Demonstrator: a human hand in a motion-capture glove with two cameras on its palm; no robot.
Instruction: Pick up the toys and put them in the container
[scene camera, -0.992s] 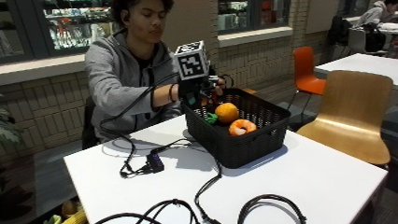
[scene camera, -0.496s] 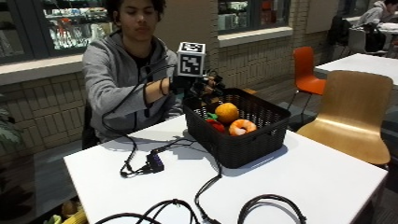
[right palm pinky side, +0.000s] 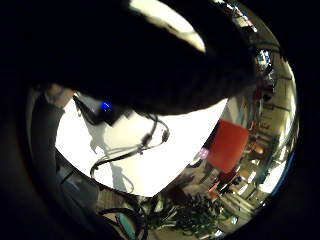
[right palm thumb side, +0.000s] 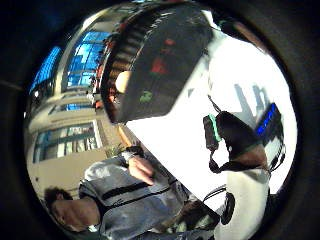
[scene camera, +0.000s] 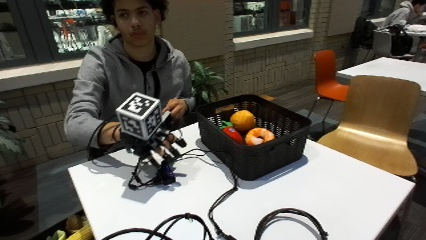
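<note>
The toys (scene camera: 245, 130) now lie in the basket (scene camera: 256, 150); the gloved right hand (scene camera: 156, 146), fingers relaxed and empty, has withdrawn to the table (scene camera: 319, 195), indicating task completion.

Smooth, matt white table (scene camera: 346, 190). Black woven-look plastic basket (scene camera: 256, 150), matt. Soft plush-looking toys (scene camera: 243, 120) inside. Glossy wooden chair (scene camera: 383, 117) nearby; orange plastic chair (scene camera: 327, 75) behind.
</note>
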